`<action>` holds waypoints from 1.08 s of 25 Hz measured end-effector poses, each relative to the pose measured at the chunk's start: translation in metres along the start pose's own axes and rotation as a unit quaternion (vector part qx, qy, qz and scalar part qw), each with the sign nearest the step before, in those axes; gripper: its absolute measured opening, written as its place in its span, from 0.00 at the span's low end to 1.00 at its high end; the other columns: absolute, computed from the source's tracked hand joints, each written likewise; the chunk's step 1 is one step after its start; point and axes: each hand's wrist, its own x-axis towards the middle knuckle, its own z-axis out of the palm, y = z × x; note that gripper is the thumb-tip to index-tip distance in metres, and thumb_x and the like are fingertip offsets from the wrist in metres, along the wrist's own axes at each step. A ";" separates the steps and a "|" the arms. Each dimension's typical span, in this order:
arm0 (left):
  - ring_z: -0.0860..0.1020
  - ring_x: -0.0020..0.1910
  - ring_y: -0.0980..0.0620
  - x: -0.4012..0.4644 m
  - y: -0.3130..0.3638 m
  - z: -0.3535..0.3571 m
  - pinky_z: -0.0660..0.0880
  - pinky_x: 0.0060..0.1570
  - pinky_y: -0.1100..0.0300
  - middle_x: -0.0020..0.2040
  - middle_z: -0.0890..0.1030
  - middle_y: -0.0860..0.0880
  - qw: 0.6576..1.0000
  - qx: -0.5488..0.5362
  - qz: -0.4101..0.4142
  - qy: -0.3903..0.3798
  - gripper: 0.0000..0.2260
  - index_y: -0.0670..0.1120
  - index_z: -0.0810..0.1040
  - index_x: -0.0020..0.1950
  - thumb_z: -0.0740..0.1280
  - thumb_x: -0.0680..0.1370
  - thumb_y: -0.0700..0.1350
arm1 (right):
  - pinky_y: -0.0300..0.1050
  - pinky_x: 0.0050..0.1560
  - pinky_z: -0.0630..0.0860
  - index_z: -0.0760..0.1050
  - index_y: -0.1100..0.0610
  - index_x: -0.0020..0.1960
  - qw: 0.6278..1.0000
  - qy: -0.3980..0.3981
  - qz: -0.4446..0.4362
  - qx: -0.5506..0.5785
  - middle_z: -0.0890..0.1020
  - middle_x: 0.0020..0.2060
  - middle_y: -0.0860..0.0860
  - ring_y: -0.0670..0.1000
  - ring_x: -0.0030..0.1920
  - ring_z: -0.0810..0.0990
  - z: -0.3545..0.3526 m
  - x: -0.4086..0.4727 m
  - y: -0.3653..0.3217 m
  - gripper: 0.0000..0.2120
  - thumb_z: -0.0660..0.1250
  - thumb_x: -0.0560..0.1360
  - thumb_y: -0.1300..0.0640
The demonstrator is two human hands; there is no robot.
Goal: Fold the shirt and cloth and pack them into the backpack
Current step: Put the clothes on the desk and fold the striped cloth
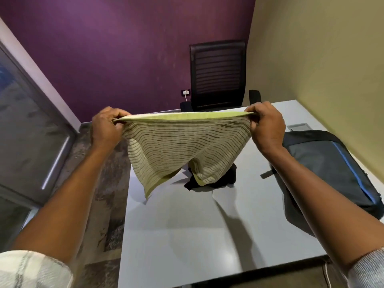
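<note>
Hanging in the air above a grey counter [207, 235], a green striped cloth [178, 150] is being stretched taut along its top edge, its lower corners drooping toward the surface. The left hand [107, 126] is pinching one upper corner between curled fingers and thumb, while the right hand [267, 126] is gripping the opposite corner in the same way; both hands are raised at about the same height, arms reaching forward. Just behind and beneath the cloth's lower edge, a crumpled black shirt [220, 177] is lying on the counter, partly hidden by the hanging fabric. To the right, a grey backpack [324, 165] with a blue stripe is lying flat on the counter near the yellowish wall [322, 59], well apart from the cloth. At the far end of the counter a black office chair [218, 75] is standing against a purple wall [114, 48], beside a wall socket [185, 92] with a white cable plugged in.
</note>
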 end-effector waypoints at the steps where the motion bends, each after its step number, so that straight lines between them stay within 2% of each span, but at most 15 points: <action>1: 0.77 0.38 0.60 0.002 0.004 -0.003 0.73 0.44 0.71 0.44 0.82 0.51 1.000 -0.003 -0.006 0.015 0.21 0.56 0.83 0.48 0.65 0.68 0.31 | 0.42 0.38 0.70 0.81 0.50 0.49 1.000 0.012 -0.003 0.004 0.80 0.45 0.45 0.46 0.42 0.75 -0.003 0.003 -0.003 0.08 0.68 0.73 0.61; 4: 0.77 0.39 0.58 0.009 0.015 -0.011 0.75 0.45 0.64 0.43 0.82 0.50 0.997 -0.015 -0.011 0.074 0.18 0.49 0.86 0.49 0.64 0.67 0.32 | 0.42 0.36 0.71 0.80 0.50 0.48 0.997 0.063 -0.005 0.038 0.80 0.46 0.45 0.46 0.41 0.77 -0.011 0.013 -0.014 0.08 0.66 0.72 0.59; 9: 0.76 0.41 0.65 -0.002 0.025 -0.030 0.73 0.42 0.69 0.41 0.79 0.58 0.989 -0.050 0.002 0.142 0.11 0.45 0.86 0.49 0.68 0.71 0.35 | 0.40 0.36 0.73 0.80 0.51 0.47 0.982 0.148 -0.031 0.115 0.80 0.45 0.46 0.47 0.42 0.78 -0.026 0.013 -0.028 0.11 0.63 0.71 0.63; 11: 0.77 0.41 0.64 -0.024 0.020 -0.034 0.75 0.43 0.68 0.43 0.81 0.54 0.988 -0.062 -0.010 0.143 0.10 0.46 0.86 0.49 0.70 0.72 0.35 | 0.40 0.37 0.72 0.80 0.52 0.47 0.982 0.147 -0.042 0.115 0.80 0.45 0.47 0.46 0.43 0.78 -0.031 -0.001 -0.026 0.12 0.62 0.70 0.64; 14: 0.80 0.43 0.57 -0.066 0.012 -0.034 0.79 0.45 0.64 0.45 0.84 0.48 0.988 -0.118 -0.041 0.085 0.12 0.51 0.84 0.48 0.73 0.72 0.34 | 0.44 0.39 0.74 0.79 0.53 0.48 0.988 0.109 -0.041 0.098 0.81 0.45 0.47 0.48 0.44 0.78 -0.030 -0.038 -0.012 0.13 0.61 0.69 0.67; 16: 0.81 0.43 0.56 -0.101 0.009 -0.034 0.80 0.46 0.61 0.43 0.84 0.53 0.984 -0.154 -0.081 0.030 0.15 0.53 0.84 0.47 0.73 0.72 0.32 | 0.48 0.41 0.76 0.79 0.54 0.49 0.994 0.069 -0.021 0.087 0.81 0.46 0.48 0.49 0.45 0.78 -0.028 -0.071 0.000 0.14 0.61 0.69 0.67; 20: 0.81 0.39 0.63 -0.174 -0.010 -0.031 0.79 0.45 0.67 0.38 0.84 0.63 0.969 -0.168 -0.166 -0.069 0.18 0.55 0.83 0.44 0.73 0.72 0.30 | 0.51 0.44 0.77 0.78 0.53 0.49 0.996 -0.015 0.027 0.089 0.81 0.44 0.46 0.50 0.43 0.79 -0.024 -0.149 0.026 0.15 0.60 0.69 0.68; 22: 0.81 0.41 0.58 -0.209 -0.023 -0.027 0.78 0.44 0.68 0.38 0.85 0.58 0.958 -0.169 -0.205 -0.108 0.14 0.51 0.85 0.45 0.73 0.73 0.31 | 0.50 0.42 0.76 0.78 0.51 0.47 0.992 -0.057 0.068 0.094 0.81 0.41 0.44 0.51 0.40 0.79 -0.021 -0.189 0.036 0.16 0.61 0.70 0.70; 25: 0.79 0.42 0.50 -0.262 -0.043 -0.022 0.75 0.40 0.74 0.43 0.84 0.45 0.940 -0.171 -0.255 -0.150 0.08 0.40 0.85 0.49 0.72 0.74 0.30 | 0.45 0.43 0.77 0.78 0.49 0.47 0.977 -0.085 0.164 0.108 0.82 0.41 0.45 0.51 0.42 0.81 -0.014 -0.252 0.045 0.18 0.64 0.72 0.71; 27: 0.80 0.43 0.49 -0.294 -0.061 -0.020 0.76 0.40 0.72 0.44 0.84 0.44 0.925 -0.178 -0.287 -0.173 0.09 0.42 0.84 0.48 0.72 0.74 0.31 | 0.42 0.45 0.78 0.78 0.49 0.50 0.965 -0.103 0.213 0.112 0.83 0.46 0.45 0.51 0.45 0.81 -0.011 -0.290 0.047 0.17 0.66 0.74 0.71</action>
